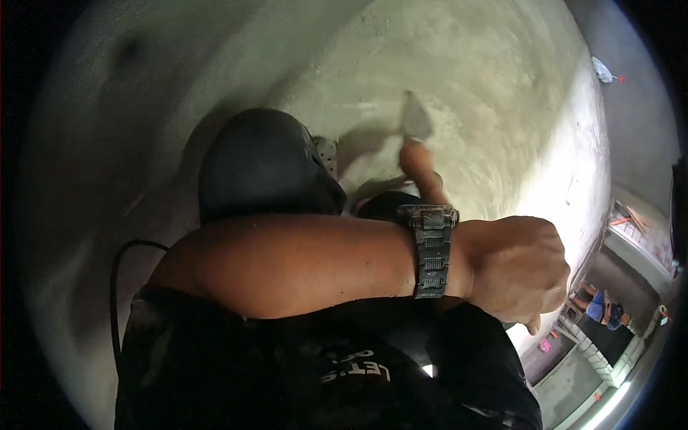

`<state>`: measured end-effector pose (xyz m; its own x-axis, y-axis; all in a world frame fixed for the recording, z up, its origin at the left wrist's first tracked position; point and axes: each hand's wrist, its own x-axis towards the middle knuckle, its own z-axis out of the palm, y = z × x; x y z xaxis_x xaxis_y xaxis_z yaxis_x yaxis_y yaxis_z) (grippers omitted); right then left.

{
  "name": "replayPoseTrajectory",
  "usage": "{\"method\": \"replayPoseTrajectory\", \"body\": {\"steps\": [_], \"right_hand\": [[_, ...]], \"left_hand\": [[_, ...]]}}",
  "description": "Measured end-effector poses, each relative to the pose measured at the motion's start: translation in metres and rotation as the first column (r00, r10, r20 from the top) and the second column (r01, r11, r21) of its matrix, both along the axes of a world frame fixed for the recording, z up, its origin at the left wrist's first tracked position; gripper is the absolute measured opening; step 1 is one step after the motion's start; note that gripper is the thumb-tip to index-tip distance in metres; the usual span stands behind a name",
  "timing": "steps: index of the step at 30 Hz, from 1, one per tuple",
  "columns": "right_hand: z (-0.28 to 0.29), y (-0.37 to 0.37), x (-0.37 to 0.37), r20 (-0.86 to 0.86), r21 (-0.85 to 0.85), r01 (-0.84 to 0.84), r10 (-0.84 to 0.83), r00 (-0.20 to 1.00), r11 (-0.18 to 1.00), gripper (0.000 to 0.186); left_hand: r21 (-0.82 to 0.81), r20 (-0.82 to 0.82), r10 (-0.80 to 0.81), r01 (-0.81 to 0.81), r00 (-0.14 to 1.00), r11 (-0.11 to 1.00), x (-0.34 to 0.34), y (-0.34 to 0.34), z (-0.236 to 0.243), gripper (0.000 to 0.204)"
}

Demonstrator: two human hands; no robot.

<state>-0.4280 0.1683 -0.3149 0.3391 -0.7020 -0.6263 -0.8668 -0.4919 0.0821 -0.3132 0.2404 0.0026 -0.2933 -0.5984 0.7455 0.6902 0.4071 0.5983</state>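
My left forearm [301, 261], with a black watch [432, 251] on it, crosses my body to the right; my left hand [516, 265] at its end has curled fingers, their grip hidden. Beyond it, my right hand [416, 161] is closed on the handle of a pointed trowel [416, 118], whose blurred blade is at or just over the smooth grey cement surface [473, 72]. My dark-clad knee [261, 165] is left of the trowel, a perforated grey shoe [326, 150] beside it.
A dark cable [116, 287] hangs at my left. At far right are a block wall [613, 369], planks [634, 218], a person in blue shorts [602, 308] and a small white object with red [603, 69]. Bright light falls along the cement's right side.
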Motion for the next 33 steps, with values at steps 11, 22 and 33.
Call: {"method": "replayPoseTrajectory", "body": {"steps": [11, 22, 33], "right_hand": [[0.052, -0.063, -0.023, 0.223, 0.042, 0.2, -0.204, 0.953, 0.979, 0.03], [0.079, -0.035, 0.018, 0.134, 0.152, 0.407, -0.426, 0.894, 0.901, 0.046], [-0.009, -0.071, -0.056, 0.223, -0.023, 0.247, -0.236, 0.946, 0.969, 0.031]], "left_hand": [[-0.379, 0.147, 0.485, -0.404, 0.862, 0.833, 0.019, -0.042, 0.042, 0.02], [-0.141, 0.153, -0.176, 0.198, 0.972, 0.97, 0.013, -0.057, 0.028, 0.019], [-0.323, 0.007, 0.605, -0.57, 0.796, 0.755, -0.003, -0.051, 0.03, 0.017]]}}
